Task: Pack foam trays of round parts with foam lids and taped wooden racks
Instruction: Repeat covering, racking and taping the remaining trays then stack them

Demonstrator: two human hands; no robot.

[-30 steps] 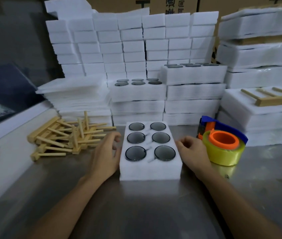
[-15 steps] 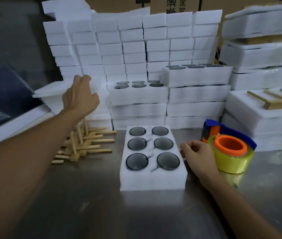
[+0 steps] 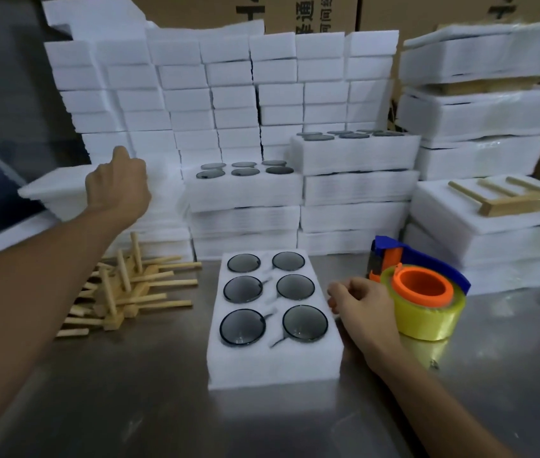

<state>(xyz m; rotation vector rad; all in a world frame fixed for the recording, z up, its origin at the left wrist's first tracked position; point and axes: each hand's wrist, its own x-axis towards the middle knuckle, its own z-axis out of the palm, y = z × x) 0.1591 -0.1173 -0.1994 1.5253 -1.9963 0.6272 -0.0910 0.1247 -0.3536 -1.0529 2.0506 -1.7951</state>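
On the near grey metal surface (image 3: 130, 421) sits a white foam tray (image 3: 272, 361) holding six dark round parts (image 3: 305, 322). The right hand (image 3: 366, 307), loosely curled and holding nothing, rests just beside its right edge, near a yellow tape roll (image 3: 427, 320). Farther left, the left hand (image 3: 118, 188) pinches the top thin white foam lid (image 3: 54, 190) of a stack, behind a pile of wooden racks (image 3: 130, 292).

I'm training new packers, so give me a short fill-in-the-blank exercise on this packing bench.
1. The front foam tray holds ____ round parts.
2. The left hand reaches to the stack of thin foam lids, behind the pile of ____ racks.
3. The core of the yellow tape roll is ____.
4. The right hand rests between the tray and the ____.

Missing words: six; wooden; orange; tape roll
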